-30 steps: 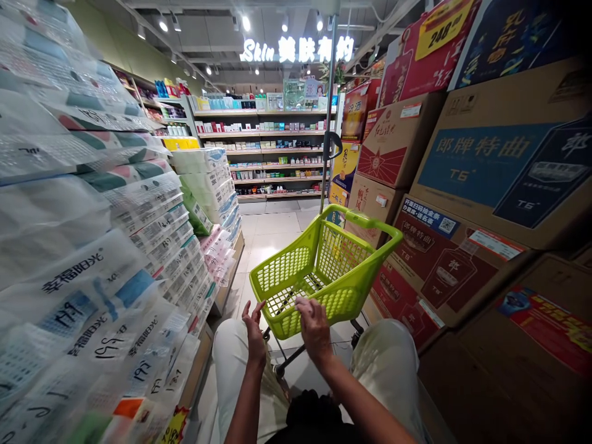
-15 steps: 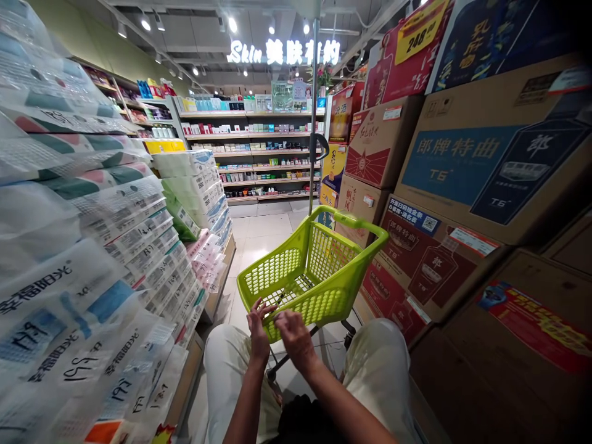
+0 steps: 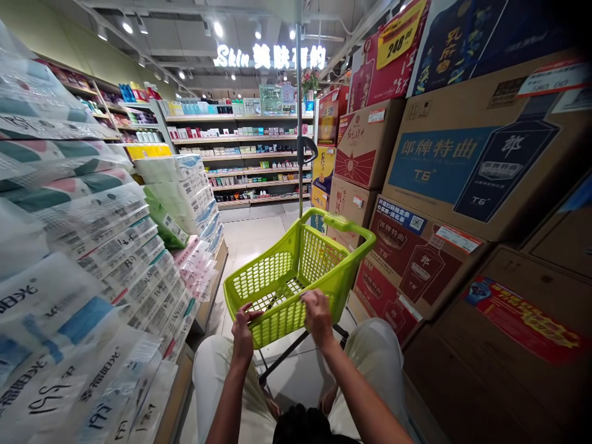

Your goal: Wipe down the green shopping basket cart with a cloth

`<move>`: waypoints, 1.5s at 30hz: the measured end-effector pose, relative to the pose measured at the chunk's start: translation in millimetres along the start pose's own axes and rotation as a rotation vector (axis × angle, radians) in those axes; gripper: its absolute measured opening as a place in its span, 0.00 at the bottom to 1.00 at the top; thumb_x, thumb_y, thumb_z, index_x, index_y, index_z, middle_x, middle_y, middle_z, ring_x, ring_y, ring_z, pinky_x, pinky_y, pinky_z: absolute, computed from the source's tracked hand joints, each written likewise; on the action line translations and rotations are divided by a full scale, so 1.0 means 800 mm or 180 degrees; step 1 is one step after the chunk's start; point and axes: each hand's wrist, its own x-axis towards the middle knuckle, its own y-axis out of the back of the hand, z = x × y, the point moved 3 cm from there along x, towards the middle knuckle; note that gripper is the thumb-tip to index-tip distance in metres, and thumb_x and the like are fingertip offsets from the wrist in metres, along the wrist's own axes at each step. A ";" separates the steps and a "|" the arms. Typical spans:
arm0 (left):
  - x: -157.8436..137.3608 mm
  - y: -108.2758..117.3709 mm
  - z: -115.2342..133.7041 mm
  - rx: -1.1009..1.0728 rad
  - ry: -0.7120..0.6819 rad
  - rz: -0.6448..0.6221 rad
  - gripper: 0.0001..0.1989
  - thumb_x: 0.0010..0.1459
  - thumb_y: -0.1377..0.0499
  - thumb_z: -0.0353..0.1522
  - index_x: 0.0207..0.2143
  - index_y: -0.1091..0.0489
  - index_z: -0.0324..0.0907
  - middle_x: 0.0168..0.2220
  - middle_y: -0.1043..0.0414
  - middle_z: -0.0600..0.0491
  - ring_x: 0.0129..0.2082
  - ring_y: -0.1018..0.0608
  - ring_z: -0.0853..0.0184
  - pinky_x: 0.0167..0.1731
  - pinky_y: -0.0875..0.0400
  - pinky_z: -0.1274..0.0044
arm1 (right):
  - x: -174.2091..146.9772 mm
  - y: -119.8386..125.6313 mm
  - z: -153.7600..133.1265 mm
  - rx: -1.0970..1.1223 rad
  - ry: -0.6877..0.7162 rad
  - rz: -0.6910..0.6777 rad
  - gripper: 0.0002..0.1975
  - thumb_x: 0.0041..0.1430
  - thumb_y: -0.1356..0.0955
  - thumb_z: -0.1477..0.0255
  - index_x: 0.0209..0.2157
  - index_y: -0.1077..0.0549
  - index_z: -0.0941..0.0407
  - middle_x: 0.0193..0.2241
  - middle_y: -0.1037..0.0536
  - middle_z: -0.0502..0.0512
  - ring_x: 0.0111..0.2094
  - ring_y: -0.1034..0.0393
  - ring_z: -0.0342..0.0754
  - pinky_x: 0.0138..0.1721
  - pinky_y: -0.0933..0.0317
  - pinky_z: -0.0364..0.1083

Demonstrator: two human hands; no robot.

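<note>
A lime-green shopping cart [image 3: 282,324] with a perforated plastic basket stands in front of my knees. My left hand [image 3: 243,333] is at the basket's near left corner, its thumb and fingers apart and pointing right along the rim. Farther right, my right hand [image 3: 318,314] is raised in front of the basket's near side with its fingers curled together by the rim. Whether anything is pinched in those fingers is hidden, and I cannot tell whether either hand touches the rim. Only the slatted floor shows inside the basket.
Wrapped tissue packs [image 3: 111,240] are piled high on the left. Stacked liquor cartons [image 3: 444,154] line the right side. A metal pole [image 3: 300,123] rises behind the cart. Shelves of small products [image 3: 240,148] stand at the back, beyond the tiled floor [image 3: 254,234].
My hands, close together before, have moved apart: the left one went left, the right one right and slightly up. The whole view has shifted a little, so the cart appears farther left.
</note>
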 end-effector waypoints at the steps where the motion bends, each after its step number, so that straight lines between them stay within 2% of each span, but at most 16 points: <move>1: 0.001 -0.001 0.003 0.0047 0.0001 -0.0037 0.45 0.59 0.68 0.64 0.49 0.27 0.42 0.42 0.19 0.43 0.49 0.20 0.53 0.54 0.29 0.57 | 0.008 0.006 0.014 -0.0102 -0.0325 0.0202 0.16 0.64 0.39 0.81 0.44 0.23 0.52 0.47 0.31 0.61 0.46 0.36 0.53 0.49 0.36 0.53; 3: 0.002 -0.008 0.009 0.0268 -0.0017 -0.0110 0.45 0.59 0.70 0.63 0.51 0.28 0.44 0.40 0.19 0.44 0.48 0.20 0.53 0.57 0.33 0.53 | 0.018 0.013 0.030 -0.0287 -0.0745 0.0485 0.16 0.64 0.39 0.79 0.44 0.22 0.54 0.48 0.33 0.63 0.47 0.37 0.56 0.50 0.37 0.56; 4: 0.001 -0.014 0.012 0.0422 -0.0050 -0.0140 0.45 0.60 0.70 0.62 0.52 0.29 0.44 0.39 0.19 0.45 0.49 0.20 0.52 0.59 0.37 0.50 | 0.018 0.012 0.031 -0.0340 -0.0772 0.0523 0.16 0.64 0.39 0.79 0.44 0.22 0.55 0.48 0.33 0.64 0.47 0.37 0.57 0.50 0.37 0.57; 8: 0.001 -0.040 0.025 0.0917 -0.0310 -0.0343 0.41 0.62 0.69 0.60 0.54 0.30 0.46 0.44 0.19 0.45 0.53 0.22 0.52 0.62 0.45 0.48 | 0.008 -0.004 0.017 -0.0206 -0.0090 0.0049 0.17 0.65 0.39 0.79 0.48 0.24 0.52 0.52 0.32 0.63 0.48 0.37 0.55 0.50 0.36 0.54; 11: 0.006 -0.050 0.031 0.1034 -0.0358 -0.0430 0.41 0.63 0.70 0.58 0.54 0.29 0.46 0.44 0.19 0.45 0.54 0.23 0.53 0.60 0.41 0.52 | 0.021 0.007 0.048 -0.0198 -0.0255 0.0134 0.16 0.65 0.39 0.78 0.47 0.23 0.51 0.51 0.32 0.61 0.47 0.37 0.54 0.49 0.36 0.53; 13: 0.010 -0.052 0.034 0.1098 -0.0250 -0.0454 0.42 0.63 0.72 0.58 0.53 0.29 0.46 0.43 0.19 0.45 0.52 0.22 0.52 0.59 0.40 0.52 | 0.038 0.022 0.081 -0.0297 -0.0647 0.0458 0.15 0.65 0.39 0.77 0.45 0.24 0.53 0.49 0.33 0.62 0.48 0.37 0.55 0.50 0.36 0.55; 15: 0.013 -0.052 0.037 0.1200 -0.0153 -0.0488 0.43 0.62 0.72 0.59 0.52 0.28 0.47 0.43 0.19 0.45 0.51 0.21 0.51 0.58 0.42 0.50 | 0.050 0.030 0.101 -0.0346 -0.0808 0.0615 0.15 0.64 0.39 0.76 0.46 0.24 0.53 0.49 0.34 0.62 0.50 0.38 0.56 0.51 0.37 0.55; 20: 0.015 -0.046 0.046 0.1347 -0.0099 -0.0422 0.43 0.61 0.72 0.59 0.48 0.25 0.48 0.43 0.19 0.47 0.50 0.23 0.49 0.59 0.49 0.46 | 0.050 0.024 0.096 -0.0289 -0.0254 0.0217 0.17 0.66 0.40 0.77 0.48 0.25 0.51 0.51 0.32 0.60 0.48 0.37 0.54 0.51 0.37 0.53; 25: 0.024 -0.033 0.052 0.1371 -0.0060 -0.0442 0.44 0.61 0.72 0.58 0.47 0.23 0.47 0.42 0.19 0.47 0.49 0.22 0.50 0.60 0.51 0.46 | 0.065 0.054 0.124 -0.0331 -0.0363 0.0569 0.14 0.68 0.40 0.74 0.45 0.24 0.53 0.49 0.32 0.61 0.52 0.37 0.55 0.54 0.38 0.56; 29: 0.030 -0.029 0.051 0.1510 -0.0035 -0.0479 0.45 0.62 0.73 0.57 0.40 0.20 0.48 0.44 0.19 0.48 0.54 0.25 0.48 0.61 0.52 0.47 | 0.026 0.052 0.134 -0.0424 -0.0127 0.0558 0.18 0.67 0.40 0.76 0.52 0.26 0.51 0.50 0.30 0.61 0.51 0.36 0.55 0.52 0.36 0.55; 31: 0.031 -0.031 0.049 0.1542 -0.0034 -0.0494 0.45 0.62 0.73 0.57 0.37 0.19 0.49 0.46 0.19 0.48 0.57 0.28 0.47 0.62 0.54 0.47 | 0.006 0.046 0.136 -0.0475 0.0025 0.0295 0.19 0.66 0.39 0.77 0.53 0.26 0.49 0.49 0.28 0.59 0.48 0.35 0.55 0.49 0.34 0.53; 33: 0.032 -0.033 0.045 0.1551 -0.0034 -0.0521 0.44 0.62 0.72 0.57 0.36 0.19 0.49 0.47 0.19 0.49 0.59 0.29 0.48 0.62 0.53 0.47 | 0.004 0.047 0.142 -0.0529 0.0053 0.0197 0.17 0.66 0.38 0.76 0.51 0.25 0.49 0.48 0.28 0.59 0.48 0.35 0.55 0.49 0.34 0.53; 37: 0.034 -0.035 0.041 0.1564 -0.0080 -0.0522 0.45 0.63 0.73 0.56 0.37 0.19 0.50 0.48 0.20 0.50 0.59 0.29 0.49 0.62 0.53 0.48 | 0.024 0.061 0.154 -0.0563 -0.0109 0.0531 0.16 0.68 0.40 0.75 0.48 0.23 0.52 0.53 0.30 0.62 0.54 0.37 0.56 0.55 0.36 0.59; 39: 0.036 -0.035 0.041 0.1575 -0.0108 -0.0498 0.46 0.63 0.75 0.56 0.36 0.18 0.50 0.48 0.20 0.50 0.59 0.29 0.49 0.63 0.53 0.48 | 0.014 0.061 0.154 -0.0493 -0.0068 0.0580 0.17 0.68 0.41 0.76 0.48 0.23 0.52 0.53 0.30 0.62 0.55 0.38 0.56 0.55 0.35 0.59; 43: 0.039 -0.032 0.039 0.1611 -0.0098 -0.0513 0.46 0.63 0.74 0.56 0.35 0.18 0.50 0.49 0.20 0.49 0.60 0.30 0.49 0.63 0.53 0.48 | -0.021 0.056 0.150 -0.0357 0.0158 0.0145 0.17 0.67 0.40 0.76 0.48 0.23 0.50 0.49 0.28 0.60 0.52 0.35 0.54 0.50 0.31 0.54; 45: 0.041 -0.031 0.037 0.1599 -0.0081 -0.0534 0.45 0.63 0.74 0.56 0.36 0.18 0.51 0.49 0.20 0.50 0.60 0.30 0.49 0.63 0.54 0.48 | -0.012 0.063 0.155 -0.0321 0.0046 0.0184 0.16 0.67 0.39 0.76 0.47 0.22 0.50 0.49 0.28 0.59 0.52 0.35 0.54 0.50 0.31 0.55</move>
